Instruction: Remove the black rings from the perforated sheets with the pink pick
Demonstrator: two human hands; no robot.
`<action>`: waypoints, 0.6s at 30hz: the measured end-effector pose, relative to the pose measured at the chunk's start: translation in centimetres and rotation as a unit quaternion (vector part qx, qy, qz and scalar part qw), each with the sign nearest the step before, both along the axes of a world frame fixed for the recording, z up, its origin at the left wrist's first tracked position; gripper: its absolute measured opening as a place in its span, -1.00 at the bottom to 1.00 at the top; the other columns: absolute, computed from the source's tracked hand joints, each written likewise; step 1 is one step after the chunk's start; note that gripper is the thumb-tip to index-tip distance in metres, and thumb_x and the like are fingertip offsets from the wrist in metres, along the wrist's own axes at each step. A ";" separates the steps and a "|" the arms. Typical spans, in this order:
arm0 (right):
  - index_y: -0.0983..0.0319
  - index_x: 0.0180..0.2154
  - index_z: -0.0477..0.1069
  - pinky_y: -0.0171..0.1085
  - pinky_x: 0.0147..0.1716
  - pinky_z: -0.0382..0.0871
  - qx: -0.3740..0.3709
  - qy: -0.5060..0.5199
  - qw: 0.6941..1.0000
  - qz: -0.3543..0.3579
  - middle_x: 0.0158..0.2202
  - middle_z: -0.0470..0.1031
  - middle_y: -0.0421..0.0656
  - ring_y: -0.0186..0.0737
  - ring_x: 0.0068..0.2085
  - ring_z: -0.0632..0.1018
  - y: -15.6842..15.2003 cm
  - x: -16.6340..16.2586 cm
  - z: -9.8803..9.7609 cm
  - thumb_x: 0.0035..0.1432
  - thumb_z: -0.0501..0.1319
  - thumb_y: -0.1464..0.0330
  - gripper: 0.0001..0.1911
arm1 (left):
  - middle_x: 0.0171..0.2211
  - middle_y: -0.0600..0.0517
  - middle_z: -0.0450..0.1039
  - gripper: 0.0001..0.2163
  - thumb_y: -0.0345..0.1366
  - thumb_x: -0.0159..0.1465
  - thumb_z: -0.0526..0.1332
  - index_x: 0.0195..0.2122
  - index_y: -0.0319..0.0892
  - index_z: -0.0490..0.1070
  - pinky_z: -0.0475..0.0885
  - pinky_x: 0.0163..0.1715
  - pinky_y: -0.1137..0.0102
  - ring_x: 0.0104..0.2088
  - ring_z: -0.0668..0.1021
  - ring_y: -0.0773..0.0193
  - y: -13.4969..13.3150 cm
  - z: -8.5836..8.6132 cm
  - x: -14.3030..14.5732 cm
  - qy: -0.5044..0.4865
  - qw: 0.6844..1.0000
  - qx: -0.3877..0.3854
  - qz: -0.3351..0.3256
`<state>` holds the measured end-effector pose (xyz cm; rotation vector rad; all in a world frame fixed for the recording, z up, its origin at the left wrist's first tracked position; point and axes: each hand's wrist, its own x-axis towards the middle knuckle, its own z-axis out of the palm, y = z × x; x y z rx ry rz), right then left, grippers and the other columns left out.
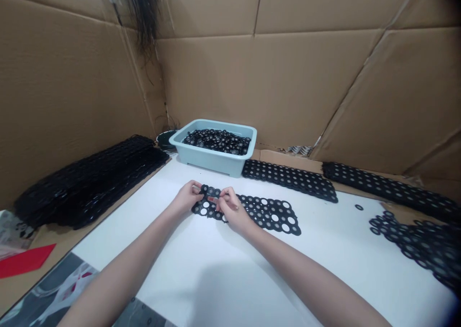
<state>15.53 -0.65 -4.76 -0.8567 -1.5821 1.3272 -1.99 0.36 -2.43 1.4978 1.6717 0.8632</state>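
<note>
A flat strip of joined black rings (268, 215) lies on the white table in front of me, some of its holes showing white. My left hand (188, 196) grips the strip's far left corner between thumb and fingers. Over the left half of the strip, my right hand (232, 211) has its thumb and fingertips pinched together at the surface. Whatever sits in that pinch is too small to make out. A small reddish spot shows beside the right fingertips.
A light blue basin (216, 160) full of loose black rings stands behind the strip. More ring strips (290, 179) lie at the back right, with a heap of rings (425, 245) at far right. Black bundles (97, 178) lie at left near a red sheet (27, 261). Cardboard walls surround the table.
</note>
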 end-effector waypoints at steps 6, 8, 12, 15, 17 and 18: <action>0.18 -0.32 0.05 -0.36 -0.53 0.09 0.077 -0.072 0.994 -0.030 -0.55 0.18 -0.30 -0.36 -0.56 0.23 -0.4 -0.3 -0.1 0.12 -0.07 0.34 -0.94 | -0.38 0.00 0.41 -0.78 -0.43 0.04 0.07 -0.25 -0.18 0.24 0.29 -0.40 0.42 -0.36 0.47 0.25 -1.7 -0.1 2.6 0.065 0.990 0.070 0.100; 0.18 -0.32 0.05 -0.35 -0.52 0.09 0.083 -0.074 0.993 -0.033 -0.55 0.17 -0.31 -0.36 -0.56 0.23 -0.5 -0.3 0.1 0.12 -0.07 0.33 -0.94 | -0.37 -0.01 0.41 -0.78 -0.42 0.04 0.08 -0.25 -0.19 0.22 0.31 -0.40 0.42 -0.36 0.47 0.26 -1.9 0.1 2.9 0.054 0.992 0.068 0.094; 0.18 -0.34 0.07 -0.37 -0.54 0.10 0.034 -0.037 0.999 -0.008 -0.56 0.21 -0.31 -0.37 -0.57 0.23 -0.3 -0.2 0.4 0.10 -0.03 0.30 -0.91 | -0.37 -0.02 0.39 -0.75 -0.40 0.04 0.07 -0.21 -0.22 0.20 0.31 -0.46 0.44 -0.42 0.47 0.28 -1.4 0.3 2.1 0.018 0.998 0.037 0.052; 0.19 -0.40 0.09 -0.38 -0.54 0.12 -0.028 0.026 0.999 0.006 -0.59 0.28 -0.30 -0.37 -0.56 0.28 0.3 0.2 0.8 0.06 0.01 0.31 -0.90 | -0.45 0.02 0.39 -0.78 -0.39 0.02 0.10 -0.27 -0.25 0.27 0.30 -0.47 0.44 -0.46 0.46 0.29 -0.6 0.4 0.7 0.020 0.999 0.025 0.019; 0.20 -0.45 0.10 -0.39 -0.53 0.12 -0.064 0.059 0.996 0.002 -0.65 0.27 -0.31 -0.38 -0.57 0.29 0.7 0.5 1.0 0.02 0.02 0.33 -0.90 | -0.54 0.05 0.36 -0.88 -0.36 -0.01 0.13 -0.42 -0.26 0.31 0.28 -0.47 0.43 -0.50 0.43 0.30 -0.1 0.3 -0.2 0.027 0.999 0.016 -0.009; 0.20 -0.47 0.10 -0.39 -0.54 0.12 -0.079 0.068 0.995 0.002 -0.67 0.26 -0.32 -0.38 -0.59 0.28 0.9 0.6 1.0 0.00 0.02 0.34 -0.91 | -0.57 0.07 0.34 -0.91 -0.35 -0.02 0.14 -0.49 -0.25 0.31 0.27 -0.48 0.43 -0.52 0.42 0.30 0.1 0.2 -0.6 0.033 0.999 0.013 -0.022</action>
